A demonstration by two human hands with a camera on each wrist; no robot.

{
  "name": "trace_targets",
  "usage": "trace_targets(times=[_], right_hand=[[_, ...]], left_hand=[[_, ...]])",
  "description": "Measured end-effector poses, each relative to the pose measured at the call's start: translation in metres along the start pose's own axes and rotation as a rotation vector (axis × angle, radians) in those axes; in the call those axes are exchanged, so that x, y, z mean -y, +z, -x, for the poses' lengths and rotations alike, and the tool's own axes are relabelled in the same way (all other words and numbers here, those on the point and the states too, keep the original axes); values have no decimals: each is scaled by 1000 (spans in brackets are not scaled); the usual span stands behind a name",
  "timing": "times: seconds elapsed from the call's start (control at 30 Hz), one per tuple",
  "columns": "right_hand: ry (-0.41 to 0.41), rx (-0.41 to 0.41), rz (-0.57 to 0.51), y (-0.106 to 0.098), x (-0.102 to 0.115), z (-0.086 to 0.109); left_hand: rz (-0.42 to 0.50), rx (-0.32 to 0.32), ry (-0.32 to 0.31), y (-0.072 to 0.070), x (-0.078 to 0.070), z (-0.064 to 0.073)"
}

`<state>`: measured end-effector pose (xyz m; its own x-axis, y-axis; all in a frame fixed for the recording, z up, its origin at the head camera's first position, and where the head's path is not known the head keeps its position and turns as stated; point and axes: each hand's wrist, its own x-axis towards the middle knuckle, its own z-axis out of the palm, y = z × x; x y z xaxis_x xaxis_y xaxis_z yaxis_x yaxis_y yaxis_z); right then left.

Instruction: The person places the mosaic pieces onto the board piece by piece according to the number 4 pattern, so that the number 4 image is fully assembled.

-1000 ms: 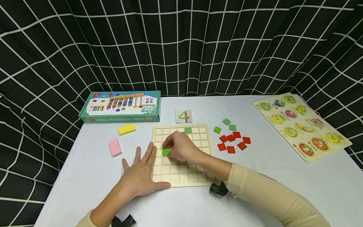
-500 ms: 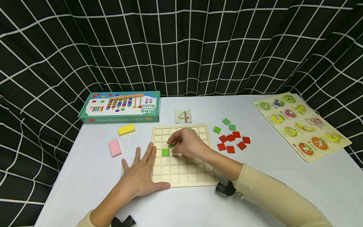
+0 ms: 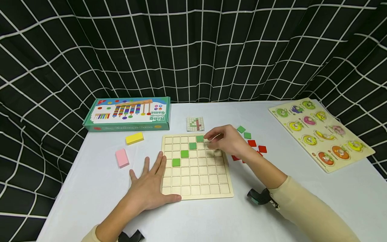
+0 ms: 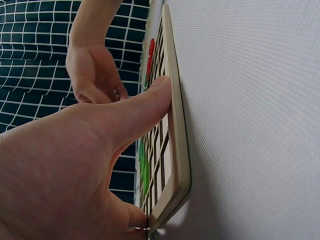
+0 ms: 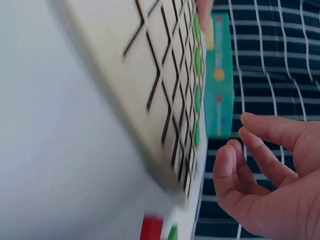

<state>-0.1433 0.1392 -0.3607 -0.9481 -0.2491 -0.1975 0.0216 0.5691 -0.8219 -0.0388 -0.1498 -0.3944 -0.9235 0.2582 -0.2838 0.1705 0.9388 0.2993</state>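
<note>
A light wooden grid board lies on the white table, with several green square tiles set in its cells in a diagonal line. My left hand is spread flat beside it, fingertips at the left edge and the thumb on the front left corner; the left wrist view shows that thumb pressing the rim. Over the board's upper right edge hovers my right hand, fingers loosely bent. A gap with nothing in it shows between its thumb and fingers in the right wrist view.
Red tiles and loose green tiles lie right of the board, partly hidden by the right hand. Behind it is a small pattern card. A game box, yellow block and pink block sit left; a fruit puzzle board right.
My right hand has let go of a green tile in the second cell row region and moved right, uncovering the diagonal of green tiles. My left hand has stayed in place.
</note>
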Motion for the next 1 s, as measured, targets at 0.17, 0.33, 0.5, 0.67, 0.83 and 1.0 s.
trace_targets(times=[0.17, 0.33, 0.5, 0.67, 0.83, 1.0], right_hand=[[21, -66, 9, -25, -19, -2], [98, -122, 4, -48, -38, -6], [175, -164, 8, -67, -56, -11], [206, -197, 20, -77, -68, -17], [243, -205, 32, -81, -74, -25], [255, -204, 82, -83, -79, -30]], left_hand=[[3, -8, 8, 0, 0, 0], [1, -7, 6, 0, -1, 1], [-2, -4, 1, 0, -1, 0], [2, -6, 2, 0, -1, 0], [7, -4, 2, 0, -1, 1], [5, -6, 5, -1, -1, 1]])
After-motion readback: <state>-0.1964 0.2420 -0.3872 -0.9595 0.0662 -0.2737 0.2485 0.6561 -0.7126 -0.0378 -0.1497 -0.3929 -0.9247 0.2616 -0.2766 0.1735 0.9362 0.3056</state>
